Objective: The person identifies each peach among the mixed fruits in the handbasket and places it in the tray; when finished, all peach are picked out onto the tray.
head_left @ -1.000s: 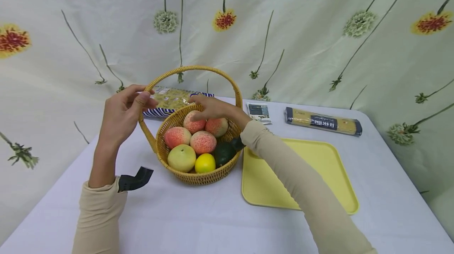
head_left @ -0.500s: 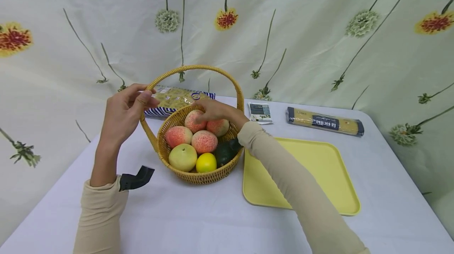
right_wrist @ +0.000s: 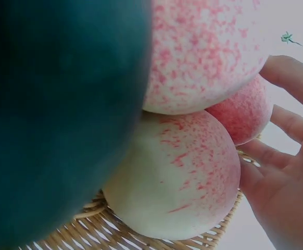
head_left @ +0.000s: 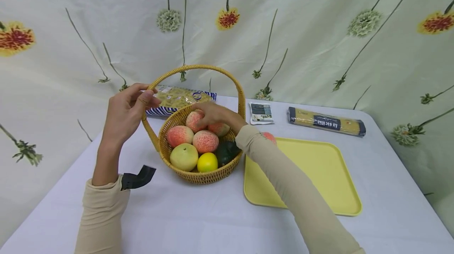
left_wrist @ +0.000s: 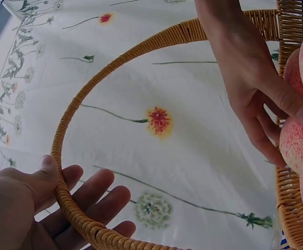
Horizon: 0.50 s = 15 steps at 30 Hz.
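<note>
My left hand (head_left: 122,116) pinches the left side of the wicker basket's arched handle (head_left: 198,66) between thumb and fingers. Inside the basket (head_left: 203,179), my right hand (head_left: 217,114) holds the far peach (head_left: 193,119), with its thumb on the near side. In the left wrist view the right thumb (left_wrist: 297,112) lies on that peach, its other fingers reaching behind. More pink-speckled peaches (head_left: 205,141) surround it. Toward the front sit a pale green round fruit (head_left: 184,157), a yellow lemon (head_left: 207,162) and a dark green avocado-like fruit (head_left: 226,153).
Right of the basket lies a yellow tray (head_left: 319,167), partly under my right forearm, with a peach (head_left: 269,137) at its back left. Behind stand a pasta bag (head_left: 177,98), a small white packet (head_left: 261,112) and a long spaghetti pack (head_left: 326,121). A floral curtain hangs at the back.
My right hand has sunk lower into the basket, and its fingers have come round the far peach. The peach on the tray has come into view past my sleeve. My left hand stays at the handle.
</note>
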Each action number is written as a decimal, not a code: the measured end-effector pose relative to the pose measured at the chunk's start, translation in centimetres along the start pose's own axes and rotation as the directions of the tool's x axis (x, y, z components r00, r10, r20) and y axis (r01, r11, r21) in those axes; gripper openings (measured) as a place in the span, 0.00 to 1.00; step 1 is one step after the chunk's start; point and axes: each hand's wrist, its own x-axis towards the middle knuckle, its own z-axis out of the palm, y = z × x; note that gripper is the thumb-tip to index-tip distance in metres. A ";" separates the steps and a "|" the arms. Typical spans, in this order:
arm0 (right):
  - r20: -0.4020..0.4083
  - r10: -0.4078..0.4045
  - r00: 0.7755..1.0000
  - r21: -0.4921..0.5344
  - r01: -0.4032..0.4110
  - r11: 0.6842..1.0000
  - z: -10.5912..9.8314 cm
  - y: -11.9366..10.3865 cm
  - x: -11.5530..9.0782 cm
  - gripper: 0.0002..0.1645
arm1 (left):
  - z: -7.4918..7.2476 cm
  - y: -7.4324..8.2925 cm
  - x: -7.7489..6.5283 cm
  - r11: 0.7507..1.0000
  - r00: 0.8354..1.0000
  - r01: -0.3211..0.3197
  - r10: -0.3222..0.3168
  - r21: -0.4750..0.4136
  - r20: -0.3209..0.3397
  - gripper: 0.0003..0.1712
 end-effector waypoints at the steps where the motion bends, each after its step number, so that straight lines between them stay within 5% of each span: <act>1: 0.006 0.009 1.000 0.003 -0.009 1.000 0.0 0.0 0.0 0.40 | 0.0 0.0 0.0 1.000 1.000 0.000 0.000 0.001 0.001 0.21; 7: 0.019 0.036 0.999 -0.019 -0.036 0.999 0.1 0.4 -0.1 0.42 | 0.0 0.0 0.0 1.000 1.000 -0.004 0.004 0.002 -0.001 0.20; 15: -0.007 -0.024 1.000 -0.003 0.024 1.000 0.2 1.1 -0.3 0.38 | -0.1 0.0 0.0 1.000 1.000 -0.005 0.005 0.001 0.002 0.21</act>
